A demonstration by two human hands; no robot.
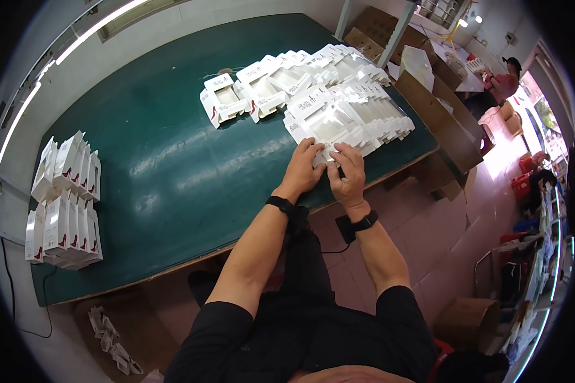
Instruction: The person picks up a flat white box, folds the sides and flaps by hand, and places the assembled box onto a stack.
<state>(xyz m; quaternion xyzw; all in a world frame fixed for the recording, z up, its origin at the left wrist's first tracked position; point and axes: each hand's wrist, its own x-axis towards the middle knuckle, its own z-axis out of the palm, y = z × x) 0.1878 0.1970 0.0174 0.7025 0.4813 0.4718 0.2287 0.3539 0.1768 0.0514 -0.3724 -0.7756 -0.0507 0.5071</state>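
Note:
My left hand [303, 167] and my right hand [349, 175] are side by side at the table's near edge. Between their curled fingers is the near end of a white cardboard window box [326, 153]. Both hands pinch its small end flaps; the fingertips partly hide the fold. This box lies at the front of an overlapping row of flattened white window boxes [370, 115]. Behind that row spreads another row of the same boxes [300, 70], with one box [224, 100] at its left end. Each wrist has a black band.
A green-topped table [166, 147] fills the middle. At its left end stand two stacks of assembled white boxes [67, 223]. Brown cartons [441, 121] press against the right edge. White pieces [114, 341] lie low at left. A person [506, 83] works farther right.

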